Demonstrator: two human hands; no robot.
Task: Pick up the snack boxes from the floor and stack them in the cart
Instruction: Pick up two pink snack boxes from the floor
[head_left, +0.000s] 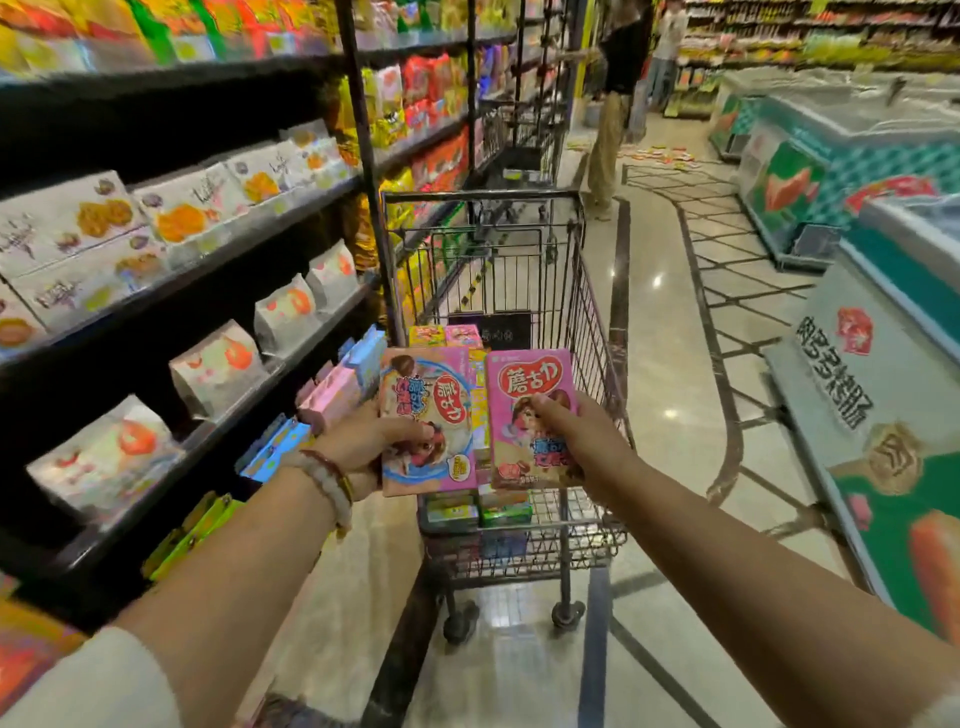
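Observation:
Both my hands are held out over the near end of a wire shopping cart (587, 291). My left hand (363, 447) grips a pink snack box with a pale blue picture (431, 405), turned sideways. My right hand (576, 441) grips a second pink snack box (524, 384), upright, its heart-shaped logo on top. The two boxes are side by side and almost touching. Below them, inside the cart, lie several stacked snack boxes: pink and yellow ones (447, 335) at the far end, green ones (498, 512) at the near end.
Dark shelves (208, 249) full of packets run along the left, close to the cart. Chest freezers (883, 364) line the right side. A person (618, 104) stands further down the aisle by another cart, with more boxes (665, 155) scattered on the shiny floor there.

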